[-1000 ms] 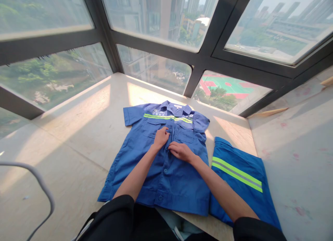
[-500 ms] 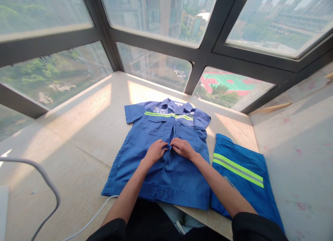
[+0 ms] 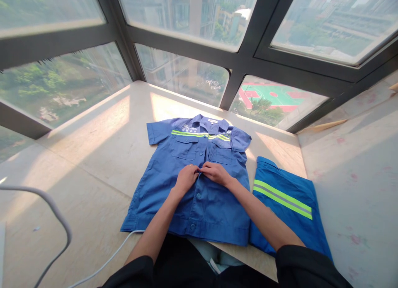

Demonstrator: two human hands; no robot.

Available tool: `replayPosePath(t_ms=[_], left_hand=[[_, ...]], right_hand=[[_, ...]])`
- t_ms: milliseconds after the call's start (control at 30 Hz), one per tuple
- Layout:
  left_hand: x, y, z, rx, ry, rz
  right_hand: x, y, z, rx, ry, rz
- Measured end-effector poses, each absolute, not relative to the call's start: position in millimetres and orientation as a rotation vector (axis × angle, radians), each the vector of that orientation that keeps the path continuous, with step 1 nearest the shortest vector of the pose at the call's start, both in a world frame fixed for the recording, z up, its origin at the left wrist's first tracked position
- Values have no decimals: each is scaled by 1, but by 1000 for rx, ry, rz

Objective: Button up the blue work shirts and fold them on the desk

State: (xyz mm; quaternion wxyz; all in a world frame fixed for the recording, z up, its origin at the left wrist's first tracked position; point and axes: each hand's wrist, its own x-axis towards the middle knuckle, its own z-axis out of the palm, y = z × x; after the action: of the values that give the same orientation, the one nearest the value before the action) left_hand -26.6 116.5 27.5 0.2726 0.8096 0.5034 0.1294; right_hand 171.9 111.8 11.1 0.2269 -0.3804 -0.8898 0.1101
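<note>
Fingertips of the left hand (image 3: 186,178) and right hand (image 3: 216,172) meet, clamped on the buttoned front edge of a blue short-sleeved work shirt (image 3: 225,207) that lies face up right beneath them. Both hands are palm down, knuckles arched, and the bare forearms converge on them from black sleeves. Just below the fingers, toward the wearer, sit two placket buttons; just beyond, on either side, are flapped chest pockets. Past those runs a yellow-green reflective stripe (image 3: 190,134). Above it, left of the fingers, is white print (image 3: 189,128) in what look like Chinese characters, too small to read; farther up, the white collar label (image 3: 212,121) is illegible too. Well right of the fingers lies a folded blue garment (image 3: 281,178) with a matching stripe. Farthest away stand grey-framed windows (image 3: 183,74).
</note>
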Motion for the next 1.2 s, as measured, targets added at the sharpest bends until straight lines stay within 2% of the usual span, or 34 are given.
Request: replayPosePath(t_ms=[267, 600, 1200], left_hand=[[-23, 111, 33, 1898, 1422, 521], [-21, 112, 29, 1486, 1379, 723], [-18, 99, 16, 1260, 1311, 886]], right_hand=[[176, 110, 21, -980, -2471, 474], [164, 102, -1, -986, -2346, 306], [167, 93, -13, -998, -2139, 317]])
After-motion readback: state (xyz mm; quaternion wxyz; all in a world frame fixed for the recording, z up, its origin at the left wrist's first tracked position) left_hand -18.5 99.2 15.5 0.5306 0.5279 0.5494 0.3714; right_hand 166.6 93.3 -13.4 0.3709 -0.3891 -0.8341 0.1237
